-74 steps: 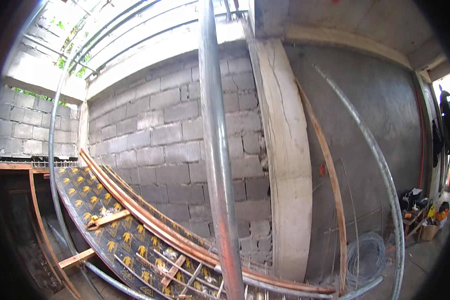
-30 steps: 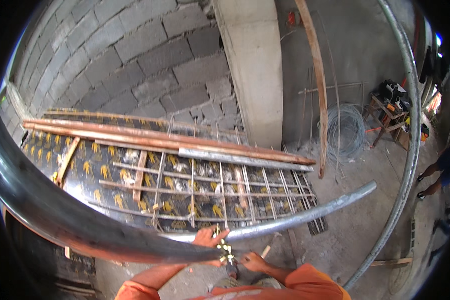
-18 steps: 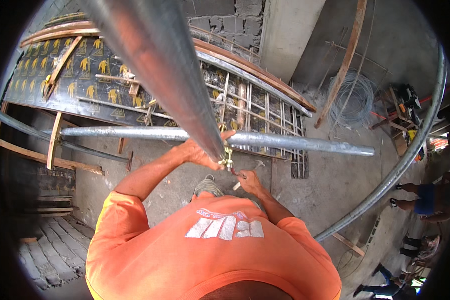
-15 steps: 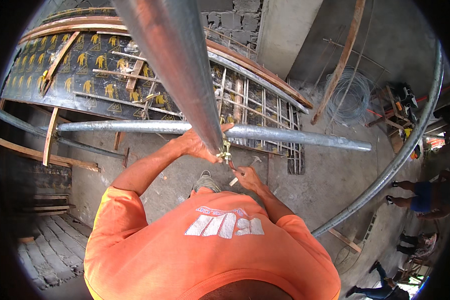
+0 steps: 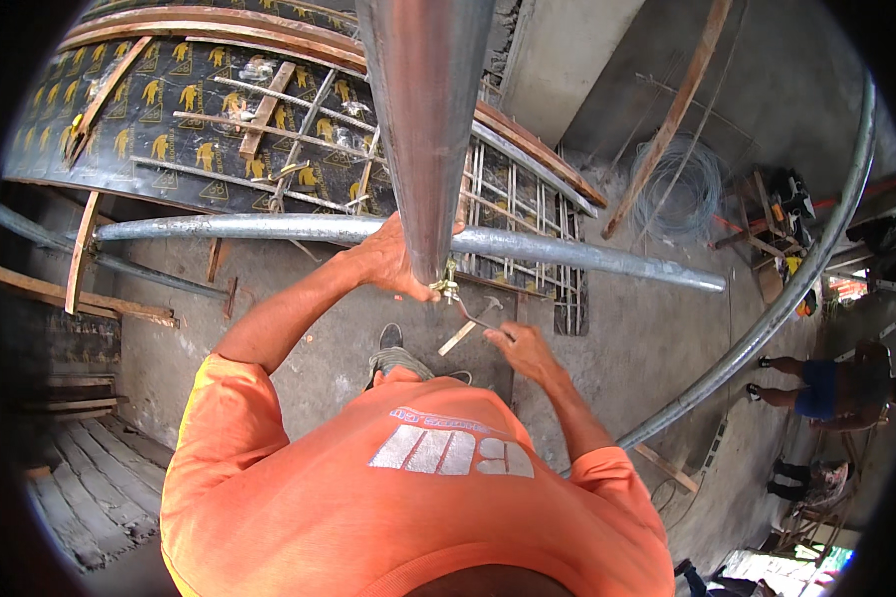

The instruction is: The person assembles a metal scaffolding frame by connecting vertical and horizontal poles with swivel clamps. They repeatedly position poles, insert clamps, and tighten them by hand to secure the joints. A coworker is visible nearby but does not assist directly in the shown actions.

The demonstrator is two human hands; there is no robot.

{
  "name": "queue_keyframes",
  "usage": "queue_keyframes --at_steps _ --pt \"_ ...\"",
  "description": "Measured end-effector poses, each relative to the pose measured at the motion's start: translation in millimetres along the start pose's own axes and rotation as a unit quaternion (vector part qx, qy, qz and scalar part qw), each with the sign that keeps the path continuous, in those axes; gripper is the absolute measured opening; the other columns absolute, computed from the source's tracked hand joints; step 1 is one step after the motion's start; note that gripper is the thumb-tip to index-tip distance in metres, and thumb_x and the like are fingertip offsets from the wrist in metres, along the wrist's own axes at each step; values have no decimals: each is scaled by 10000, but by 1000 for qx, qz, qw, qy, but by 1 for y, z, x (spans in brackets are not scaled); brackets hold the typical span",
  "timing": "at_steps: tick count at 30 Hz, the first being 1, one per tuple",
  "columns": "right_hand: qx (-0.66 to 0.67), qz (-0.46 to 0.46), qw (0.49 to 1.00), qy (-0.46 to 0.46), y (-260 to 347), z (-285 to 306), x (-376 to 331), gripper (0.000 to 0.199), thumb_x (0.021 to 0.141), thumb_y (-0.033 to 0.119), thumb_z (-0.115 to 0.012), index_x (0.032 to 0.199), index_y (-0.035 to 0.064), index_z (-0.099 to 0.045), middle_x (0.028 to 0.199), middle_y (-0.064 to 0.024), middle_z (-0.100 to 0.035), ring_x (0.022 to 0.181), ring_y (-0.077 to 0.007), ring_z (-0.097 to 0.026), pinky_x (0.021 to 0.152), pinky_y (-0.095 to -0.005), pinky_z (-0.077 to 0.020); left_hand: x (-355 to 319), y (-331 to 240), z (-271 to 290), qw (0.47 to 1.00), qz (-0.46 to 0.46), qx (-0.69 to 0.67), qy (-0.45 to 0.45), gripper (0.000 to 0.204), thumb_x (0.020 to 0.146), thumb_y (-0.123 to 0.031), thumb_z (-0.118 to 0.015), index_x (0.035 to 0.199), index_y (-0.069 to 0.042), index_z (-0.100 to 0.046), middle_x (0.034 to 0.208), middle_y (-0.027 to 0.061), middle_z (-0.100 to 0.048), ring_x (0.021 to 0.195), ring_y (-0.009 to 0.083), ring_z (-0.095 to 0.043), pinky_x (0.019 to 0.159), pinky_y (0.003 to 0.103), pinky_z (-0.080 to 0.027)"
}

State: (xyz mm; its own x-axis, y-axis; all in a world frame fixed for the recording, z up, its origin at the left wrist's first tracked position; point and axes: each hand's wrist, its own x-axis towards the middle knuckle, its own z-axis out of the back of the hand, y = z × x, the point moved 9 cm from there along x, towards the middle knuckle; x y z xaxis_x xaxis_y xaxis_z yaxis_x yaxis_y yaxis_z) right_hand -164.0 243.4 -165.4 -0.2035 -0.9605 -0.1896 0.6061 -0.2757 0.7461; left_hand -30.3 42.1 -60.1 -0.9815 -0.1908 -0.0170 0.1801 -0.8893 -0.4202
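A thick upright steel pipe [image 5: 426, 129] rises toward me and crosses a horizontal galvanized pipe [image 5: 587, 253]. A brass-coloured scaffold clamp [image 5: 448, 282] sits at their crossing. My left hand [image 5: 393, 261] grips the upright pipe from its left side, thumb beside the clamp; some of its fingers are hidden behind the pipe. In my right hand [image 5: 524, 350], closed, is the end of a thin wrench [image 5: 478, 320], whose other end meets the clamp.
A hammer [image 5: 456, 339] lies on the concrete floor beneath. Beyond the pipes are black printed panels [image 5: 184, 129] with steel bars and wood strips. A long curved-looking pipe [image 5: 767, 323] runs along the right. Coiled wire [image 5: 682, 184] lies farther back. People [image 5: 826, 388] stand at far right.
My right hand has swung outward to the right with the wrench handle. My left hand keeps its grip at the clamp. The view has shifted, so the upright pipe looks more vertical.
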Motion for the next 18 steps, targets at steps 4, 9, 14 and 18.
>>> queue_keyframes --at_steps 4,9,14,18 --pt "-107 35 993 19 39 44 -4 603 1019 544 -579 907 -34 -714 842 -284 -696 829 -488 -676 747 -554 -525 1 1 2 1000 13 -12 10 1271 609 -527 -893 1651 -215 -238 1509 318 -479 1445 524 -379 1166 617 -354" --pt "-148 -8 987 53 45 56 -2 645 1005 568 -584 866 -49 -709 766 -272 -677 777 -488 -663 732 -546 -514 3 2 3 999 44 -7 31 1276 595 -545 -892 1647 -240 -237 1440 404 -435 1341 565 -446 1104 657 -371" --pt "-102 46 993 37 44 55 12 654 984 582 -611 794 -40 -677 711 -271 -649 738 -491 -647 715 -551 -503 4 -1 5 996 72 19 43 1222 601 -552 -865 1632 -242 -289 1432 393 -442 1321 557 -464 1059 644 -410" --pt "-91 7 992 86 19 49 25 633 953 540 -687 721 -45 -622 711 -285 -618 730 -492 -631 686 -549 -482 4 4 1 991 99 58 61 1236 575 -575 -864 1627 -234 -312 1458 386 -426 1363 551 -438 1119 623 -387"
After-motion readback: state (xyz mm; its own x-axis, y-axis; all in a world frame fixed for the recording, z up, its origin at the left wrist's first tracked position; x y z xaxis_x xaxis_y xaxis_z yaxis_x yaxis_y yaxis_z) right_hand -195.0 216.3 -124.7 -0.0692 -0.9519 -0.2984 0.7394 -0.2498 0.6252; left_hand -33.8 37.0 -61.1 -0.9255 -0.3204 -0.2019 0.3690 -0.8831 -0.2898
